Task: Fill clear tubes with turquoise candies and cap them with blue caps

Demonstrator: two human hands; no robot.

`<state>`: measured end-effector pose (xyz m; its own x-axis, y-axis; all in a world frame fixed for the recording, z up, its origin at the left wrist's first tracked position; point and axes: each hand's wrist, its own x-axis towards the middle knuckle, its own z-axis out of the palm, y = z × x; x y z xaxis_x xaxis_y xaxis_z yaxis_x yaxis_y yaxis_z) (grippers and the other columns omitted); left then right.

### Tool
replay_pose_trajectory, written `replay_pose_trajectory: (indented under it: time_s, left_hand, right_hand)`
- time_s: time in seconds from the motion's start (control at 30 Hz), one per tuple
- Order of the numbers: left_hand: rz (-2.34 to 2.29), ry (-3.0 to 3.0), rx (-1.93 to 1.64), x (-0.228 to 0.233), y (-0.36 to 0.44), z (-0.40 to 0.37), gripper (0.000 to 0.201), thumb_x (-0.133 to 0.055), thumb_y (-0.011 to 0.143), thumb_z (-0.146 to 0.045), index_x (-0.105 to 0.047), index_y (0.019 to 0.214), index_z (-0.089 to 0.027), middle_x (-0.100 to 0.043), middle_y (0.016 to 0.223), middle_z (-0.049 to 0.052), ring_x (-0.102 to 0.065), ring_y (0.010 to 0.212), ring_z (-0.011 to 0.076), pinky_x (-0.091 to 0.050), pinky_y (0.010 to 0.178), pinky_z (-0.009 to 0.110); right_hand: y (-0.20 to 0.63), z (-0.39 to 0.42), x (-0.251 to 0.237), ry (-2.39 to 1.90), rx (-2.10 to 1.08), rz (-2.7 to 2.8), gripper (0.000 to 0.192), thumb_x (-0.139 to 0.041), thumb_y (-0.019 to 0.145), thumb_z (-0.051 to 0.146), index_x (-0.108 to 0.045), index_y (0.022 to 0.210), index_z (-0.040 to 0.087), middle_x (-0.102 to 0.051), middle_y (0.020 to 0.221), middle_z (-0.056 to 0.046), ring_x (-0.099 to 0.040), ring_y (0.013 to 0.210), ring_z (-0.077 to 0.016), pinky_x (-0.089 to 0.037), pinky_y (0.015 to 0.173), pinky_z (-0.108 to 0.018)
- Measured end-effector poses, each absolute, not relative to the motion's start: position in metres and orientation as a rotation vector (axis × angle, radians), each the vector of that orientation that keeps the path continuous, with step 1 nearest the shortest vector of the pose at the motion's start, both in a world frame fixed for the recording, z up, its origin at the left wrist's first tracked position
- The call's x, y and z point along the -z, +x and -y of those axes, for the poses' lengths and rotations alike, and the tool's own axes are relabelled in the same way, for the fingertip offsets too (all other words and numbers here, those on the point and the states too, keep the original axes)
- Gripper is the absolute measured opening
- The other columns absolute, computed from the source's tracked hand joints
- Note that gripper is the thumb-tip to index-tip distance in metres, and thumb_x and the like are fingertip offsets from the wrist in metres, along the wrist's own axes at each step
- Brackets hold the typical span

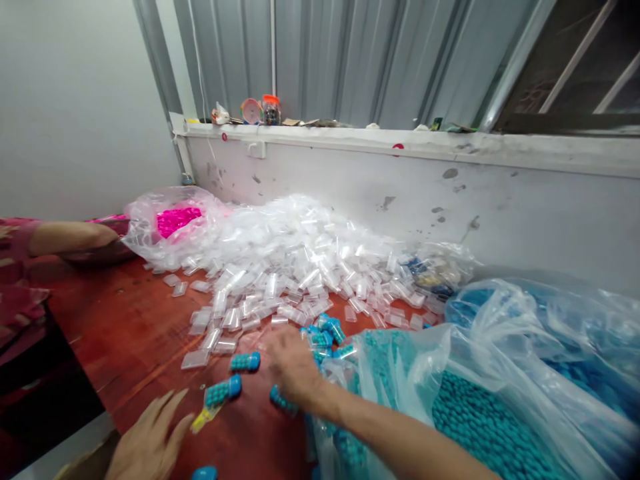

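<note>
My left hand [150,437] is at the lower left with its fingers stretched out and nothing held in them. Just beyond its fingertips lies a small clear container of teal beads with a blue cap [223,392], a yellow piece [204,420] at its near end. My right hand [293,367] is over the middle of the table, its fingers blurred by motion, so any hold is hidden. Close to it are a similar capped container [245,362], another partly under the wrist [283,400], and a cluster of filled containers [325,333]. A blue cap [205,473] shows at the bottom edge.
A large heap of clear plastic cases [300,260] covers the back of the red table [135,320]. At right stand plastic bags of teal beads [490,413] and blue pieces [590,380]. A bag of pink pieces [177,220] sits back left, beside another person's arm [75,237] over a bowl.
</note>
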<state>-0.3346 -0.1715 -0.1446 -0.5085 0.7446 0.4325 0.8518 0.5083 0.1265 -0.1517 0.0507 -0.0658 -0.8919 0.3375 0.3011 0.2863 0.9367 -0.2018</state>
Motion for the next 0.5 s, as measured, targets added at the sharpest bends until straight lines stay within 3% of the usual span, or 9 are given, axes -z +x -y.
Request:
replay_pose_trajectory:
  time_s: [0.1, 0.2, 0.33, 0.5]
  left_hand:
    - [2.558, -1.357, 0.395, 0.144, -0.327, 0.105, 0.053, -0.029, 0.083, -0.043, -0.049, 0.123, -0.014, -0.049, 0.128, 0.013, -0.042, 0.119, 0.0265, -0.039, 0.091, 0.042]
    - [2.607, -1.477, 0.316, 0.155, -0.314, 0.066, 0.048, -0.035, 0.083, -0.039, -0.047, 0.125, -0.021, -0.044, 0.133, 0.01, -0.035, 0.124, 0.0273, -0.032, 0.097, 0.047]
    - [2.5, -1.663, 0.36, 0.177, -0.306, 0.063, 0.043, -0.039, 0.083, -0.041, -0.049, 0.123, -0.028, -0.047, 0.131, 0.006, -0.039, 0.122, 0.0266, -0.032, 0.097, 0.048]
    - [2.308, -1.64, 0.585, 0.178, -0.309, 0.067, 0.04, -0.038, 0.084, -0.045, -0.056, 0.114, -0.025, -0.059, 0.115, 0.006, -0.051, 0.108, 0.0232, -0.042, 0.089, 0.04]
  right_hand:
    - [-0.136, -0.126, 0.065, -1.134, -0.238, 2.704, 0.041, -0.051, 0.079, 0.028, -0.044, 0.117, 0.015, -0.049, 0.117, -0.017, -0.045, 0.109, -0.0318, -0.037, 0.084, -0.052]
    - [-0.127, -0.159, 0.082, -1.308, -0.429, 2.795, 0.034, -0.046, 0.081, 0.029, -0.05, 0.112, 0.014, -0.052, 0.113, -0.017, -0.051, 0.101, -0.0293, -0.043, 0.076, -0.044]
    - [-0.127, -0.144, 0.1, -1.015, -0.522, 2.898, 0.028, -0.046, 0.08, 0.026, -0.056, 0.105, 0.018, -0.054, 0.114, -0.01, -0.05, 0.104, -0.0251, -0.041, 0.083, -0.038]
    - [-0.136, -0.119, 0.096, -0.291, -0.784, 2.901, 0.027, -0.052, 0.079, 0.027, -0.059, 0.103, 0.019, -0.057, 0.113, -0.006, -0.048, 0.107, -0.0182, -0.036, 0.091, -0.028]
